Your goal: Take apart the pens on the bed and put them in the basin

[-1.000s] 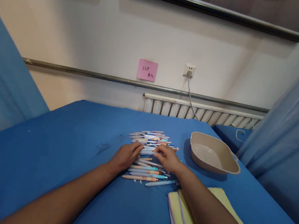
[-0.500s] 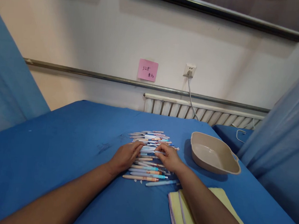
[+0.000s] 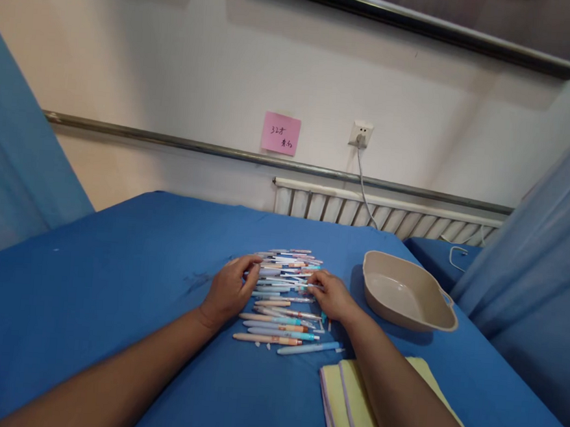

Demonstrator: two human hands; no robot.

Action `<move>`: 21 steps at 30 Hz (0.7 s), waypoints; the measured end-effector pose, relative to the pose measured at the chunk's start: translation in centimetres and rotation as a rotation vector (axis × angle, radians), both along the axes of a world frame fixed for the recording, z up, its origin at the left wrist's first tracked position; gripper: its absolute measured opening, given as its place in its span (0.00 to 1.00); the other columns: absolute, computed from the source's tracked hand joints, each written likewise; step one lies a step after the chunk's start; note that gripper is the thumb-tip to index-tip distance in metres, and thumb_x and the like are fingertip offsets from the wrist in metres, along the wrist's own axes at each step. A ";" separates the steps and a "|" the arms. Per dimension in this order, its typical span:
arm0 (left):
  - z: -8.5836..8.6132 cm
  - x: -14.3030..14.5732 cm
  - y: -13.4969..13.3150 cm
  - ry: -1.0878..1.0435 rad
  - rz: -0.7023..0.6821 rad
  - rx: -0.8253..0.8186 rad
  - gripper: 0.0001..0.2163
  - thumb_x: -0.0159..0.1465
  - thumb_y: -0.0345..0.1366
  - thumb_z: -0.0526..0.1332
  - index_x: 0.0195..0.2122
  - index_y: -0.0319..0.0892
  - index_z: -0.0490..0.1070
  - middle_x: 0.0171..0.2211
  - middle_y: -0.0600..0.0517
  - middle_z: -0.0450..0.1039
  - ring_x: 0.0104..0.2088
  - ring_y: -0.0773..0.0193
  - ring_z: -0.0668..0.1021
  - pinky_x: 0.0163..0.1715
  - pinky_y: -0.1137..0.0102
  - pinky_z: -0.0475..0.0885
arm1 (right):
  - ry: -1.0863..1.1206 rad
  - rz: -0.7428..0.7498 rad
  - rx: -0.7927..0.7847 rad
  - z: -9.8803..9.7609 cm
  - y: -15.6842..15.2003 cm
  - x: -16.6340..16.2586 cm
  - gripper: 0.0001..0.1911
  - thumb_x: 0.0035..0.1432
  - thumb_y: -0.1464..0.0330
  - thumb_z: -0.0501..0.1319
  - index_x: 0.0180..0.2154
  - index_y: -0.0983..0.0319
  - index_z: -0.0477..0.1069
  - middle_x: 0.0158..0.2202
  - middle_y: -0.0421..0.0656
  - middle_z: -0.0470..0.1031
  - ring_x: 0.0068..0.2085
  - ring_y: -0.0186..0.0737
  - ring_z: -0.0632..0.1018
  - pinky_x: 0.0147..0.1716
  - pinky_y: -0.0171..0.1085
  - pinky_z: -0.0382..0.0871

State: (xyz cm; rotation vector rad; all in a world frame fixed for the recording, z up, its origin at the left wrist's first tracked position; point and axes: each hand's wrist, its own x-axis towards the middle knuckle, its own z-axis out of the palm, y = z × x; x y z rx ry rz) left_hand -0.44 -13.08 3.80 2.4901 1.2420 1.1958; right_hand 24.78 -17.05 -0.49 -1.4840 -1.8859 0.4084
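Note:
Many slim pens [image 3: 276, 340] in pale blue, peach and white lie crosswise in a long, close row on the blue cloth. My left hand [image 3: 228, 287] rests at their left ends, thumb and forefinger apart, nothing between them. Over the right ends is my right hand [image 3: 332, 296], its fingers bent and slightly parted, with the tips touching or close to thin white sticks. Part of the row's right side is hidden under that hand. One light blue pen [image 3: 309, 348] lies nearest me, a little to the right of the others.
A beige plastic basin [image 3: 406, 293] stands to the right of the pens. Beneath my right forearm lies a folded yellow towel [image 3: 349, 407]. Small white bits are near the closest pens. A radiator [image 3: 334, 207] and a plugged-in cable run along the wall; blue curtains hang at both sides.
My hands have moved apart, the left one to the left and the right one slightly to the right. The light blue pen that was between them now lies in the row.

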 end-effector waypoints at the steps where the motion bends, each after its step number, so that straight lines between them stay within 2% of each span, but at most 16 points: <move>1: -0.1 0.1 0.0 0.012 -0.011 -0.007 0.13 0.64 0.39 0.50 0.42 0.41 0.69 0.38 0.48 0.75 0.39 0.59 0.76 0.41 0.65 0.69 | 0.001 0.012 0.009 0.0 0.0 -0.2 0.03 0.55 0.73 0.59 0.33 0.60 0.69 0.35 0.41 0.72 0.38 0.37 0.71 0.39 0.35 0.62; 8: -1.9 0.8 1.0 0.111 -0.034 -0.097 0.13 0.65 0.40 0.51 0.45 0.42 0.69 0.41 0.48 0.75 0.42 0.57 0.75 0.43 0.63 0.69 | -0.023 0.097 0.085 0.5 -0.5 -2.1 0.04 0.56 0.71 0.59 0.35 0.59 0.71 0.37 0.43 0.73 0.41 0.39 0.72 0.42 0.37 0.63; 12: -2.3 1.1 1.0 0.140 -0.165 -0.035 0.13 0.64 0.40 0.54 0.46 0.43 0.70 0.44 0.48 0.74 0.46 0.57 0.72 0.48 0.61 0.66 | -0.029 0.079 0.094 0.4 -0.5 -2.7 0.04 0.56 0.71 0.59 0.36 0.59 0.71 0.37 0.43 0.73 0.40 0.40 0.72 0.41 0.37 0.63; 16: -1.9 1.7 0.3 0.263 -0.290 -0.022 0.09 0.63 0.40 0.56 0.40 0.44 0.72 0.36 0.49 0.75 0.40 0.59 0.73 0.43 0.63 0.66 | -0.014 0.085 0.090 0.5 -0.6 -3.2 0.04 0.57 0.70 0.59 0.36 0.59 0.71 0.36 0.42 0.73 0.40 0.39 0.72 0.40 0.36 0.63; 21: -1.6 1.6 0.4 0.312 -0.236 0.003 0.10 0.65 0.38 0.53 0.35 0.44 0.72 0.32 0.50 0.74 0.35 0.60 0.72 0.38 0.65 0.65 | -0.047 0.100 0.082 0.5 -0.6 -2.3 0.04 0.57 0.71 0.59 0.36 0.59 0.70 0.36 0.42 0.73 0.40 0.39 0.72 0.40 0.36 0.62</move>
